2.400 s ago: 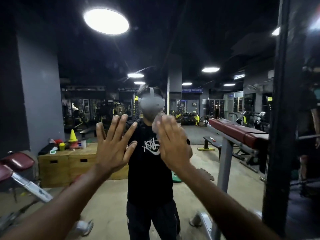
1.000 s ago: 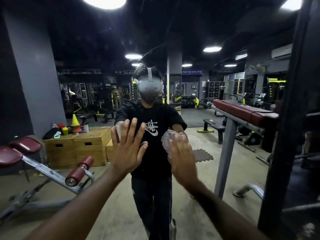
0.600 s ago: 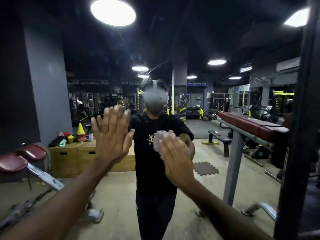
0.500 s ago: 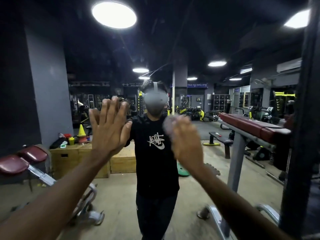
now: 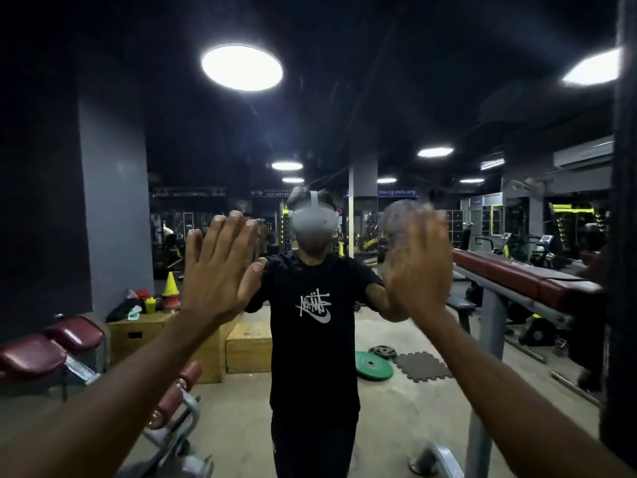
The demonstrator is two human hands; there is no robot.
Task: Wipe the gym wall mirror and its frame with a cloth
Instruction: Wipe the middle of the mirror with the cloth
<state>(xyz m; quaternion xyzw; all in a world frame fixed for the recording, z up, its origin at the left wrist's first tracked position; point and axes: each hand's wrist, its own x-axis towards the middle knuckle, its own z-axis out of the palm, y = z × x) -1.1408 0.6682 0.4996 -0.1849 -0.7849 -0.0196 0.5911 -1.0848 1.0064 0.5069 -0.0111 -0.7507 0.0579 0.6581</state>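
The wall mirror (image 5: 344, 98) fills almost the whole view, and its dark frame (image 5: 625, 236) runs down the right edge. My left hand (image 5: 217, 267) lies flat on the glass with straight, slightly spread fingers and holds nothing. To the right, at about the same height, my right hand (image 5: 418, 267) presses a pale grey cloth (image 5: 396, 215) against the glass with straight fingers. That hand and the cloth are blurred. Only the cloth's edge shows above and left of the fingers; the palm hides the rest.
The glass reflects a person in a black T-shirt (image 5: 312, 322) facing me between my arms. Also reflected are a red padded bench (image 5: 517, 274) at the right, another red bench (image 5: 51, 343) at the lower left, wooden boxes (image 5: 248, 346) and a green weight plate (image 5: 374, 365).
My right hand has swept the cloth up and to the right across the glass. My left hand has stayed flat on the mirror in nearly the same place.
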